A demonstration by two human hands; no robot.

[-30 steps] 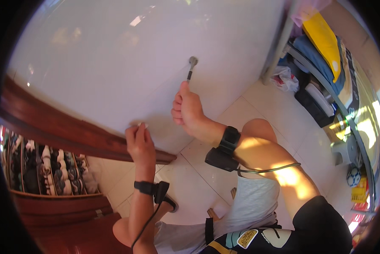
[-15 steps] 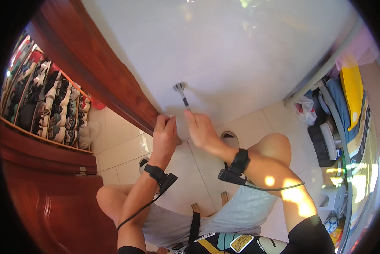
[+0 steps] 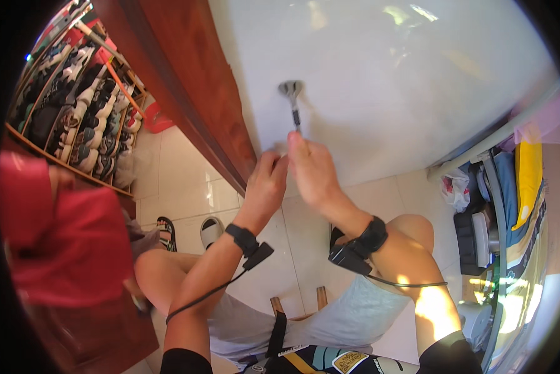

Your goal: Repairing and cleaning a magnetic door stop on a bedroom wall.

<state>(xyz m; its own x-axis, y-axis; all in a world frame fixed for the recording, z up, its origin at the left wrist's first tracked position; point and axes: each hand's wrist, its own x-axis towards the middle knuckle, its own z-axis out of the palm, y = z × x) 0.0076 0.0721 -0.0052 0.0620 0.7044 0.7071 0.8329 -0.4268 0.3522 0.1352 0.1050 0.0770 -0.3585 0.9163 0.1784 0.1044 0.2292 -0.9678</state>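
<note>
Hammer raised before the wall, small piece pinched below it

My right hand [image 3: 315, 172] is wrapped around the handle of a hammer [image 3: 290, 89], thumb laid along it, the metal head pointing upward. The hammer is in front of the white wall [image 3: 380, 93], near the wall's lower left part; its shadow shows beside the head. My left hand [image 3: 269, 187] has its fingertips drawn narrowly together around a small pale piece [image 3: 284, 150], too small for me to identify. That piece sits by the wall's left edge, near the lower end of the reddish-brown wooden door frame [image 3: 199, 81], just beside my right hand and below the hammer's head. I cannot tell whether it touches the wall.

Left of the door frame stands a rack full of shoes [image 3: 86, 128]. Nearer me, a blurred person in red [image 3: 74, 234] is at my left. Against the right side, a white plastic bag [image 3: 456, 192] lies near the wall's lower right corner.
</note>
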